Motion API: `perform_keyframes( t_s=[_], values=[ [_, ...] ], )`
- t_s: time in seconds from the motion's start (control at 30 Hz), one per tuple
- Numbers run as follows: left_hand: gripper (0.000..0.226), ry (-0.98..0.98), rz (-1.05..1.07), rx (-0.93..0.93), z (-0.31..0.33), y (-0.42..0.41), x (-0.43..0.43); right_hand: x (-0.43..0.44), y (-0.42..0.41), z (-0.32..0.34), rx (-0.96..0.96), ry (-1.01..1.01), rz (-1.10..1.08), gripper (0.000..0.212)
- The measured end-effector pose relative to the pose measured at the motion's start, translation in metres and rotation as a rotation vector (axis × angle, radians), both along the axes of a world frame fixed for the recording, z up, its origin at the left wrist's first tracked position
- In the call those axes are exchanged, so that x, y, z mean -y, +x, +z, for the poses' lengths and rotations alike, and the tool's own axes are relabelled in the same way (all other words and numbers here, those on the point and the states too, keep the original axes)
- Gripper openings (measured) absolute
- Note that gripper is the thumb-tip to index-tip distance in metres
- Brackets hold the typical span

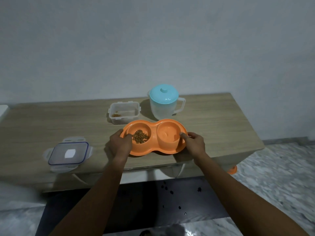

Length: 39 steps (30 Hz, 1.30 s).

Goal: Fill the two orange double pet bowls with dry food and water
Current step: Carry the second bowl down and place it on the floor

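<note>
Done: orange double bowl (154,127) holds kibble (140,136); its other cup probably holds water.
Hands: left hand (120,143) and right hand (194,143) grip the bowl's ends.
Left: second bowl's state unseen.

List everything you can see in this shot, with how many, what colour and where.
Double pet bowl: one, orange, near edge of the table, middle.
Dry food: one small heap, brown, in the bowl's left compartment.
Food container: one, clear, open, a few brown bits inside, behind the bowl.
Container lid: one, clear with a blue seal, left near side of the table.
Pitcher: one, translucent with a light blue lid, behind the bowl's right half.
Table: one, light wood, against the wall.
Orange object: one, mostly hidden, on the floor by the table's right corner.
Left hand: grips the bowl's left end.
Right hand: grips the bowl's right end.
</note>
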<state>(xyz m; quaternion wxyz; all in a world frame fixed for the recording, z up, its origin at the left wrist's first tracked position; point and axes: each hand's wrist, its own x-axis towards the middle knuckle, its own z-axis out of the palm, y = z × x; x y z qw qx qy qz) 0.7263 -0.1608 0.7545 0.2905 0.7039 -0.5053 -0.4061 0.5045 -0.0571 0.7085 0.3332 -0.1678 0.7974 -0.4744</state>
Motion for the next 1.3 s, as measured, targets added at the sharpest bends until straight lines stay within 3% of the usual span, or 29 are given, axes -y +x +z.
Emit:
perform_keyframes(
  t_s=[0.17,0.37,0.53,0.73,1.07,1.2,1.3],
  values=[
    [0.03,-0.097,0.0,-0.079,0.032,-0.042,-0.032,-0.031,-0.044,0.023,0.026,-0.101,-0.03,0.052],
    [0.038,-0.18,-0.003,-0.184,0.07,-0.142,-0.097,-0.102,-0.15,0.066,0.001,-0.228,-0.024,0.023],
    [0.038,-0.196,-0.013,-0.262,0.092,-0.256,-0.169,-0.18,-0.262,0.098,-0.047,-0.249,-0.074,0.045],
    [0.051,-0.144,-0.159,-0.323,0.095,-0.39,-0.245,-0.285,-0.391,0.116,-0.092,-0.213,-0.172,0.054],
    [0.081,0.02,-0.441,-0.333,0.027,-0.574,-0.313,-0.392,-0.568,0.064,-0.052,-0.074,-0.304,0.06],
    [0.079,0.076,-0.473,-0.281,-0.021,-0.638,-0.324,-0.409,-0.62,0.027,-0.023,-0.015,-0.306,0.03],
    [0.076,0.085,-0.474,-0.216,-0.072,-0.686,-0.32,-0.404,-0.663,-0.016,0.006,0.031,-0.311,0.021]
  ],
)
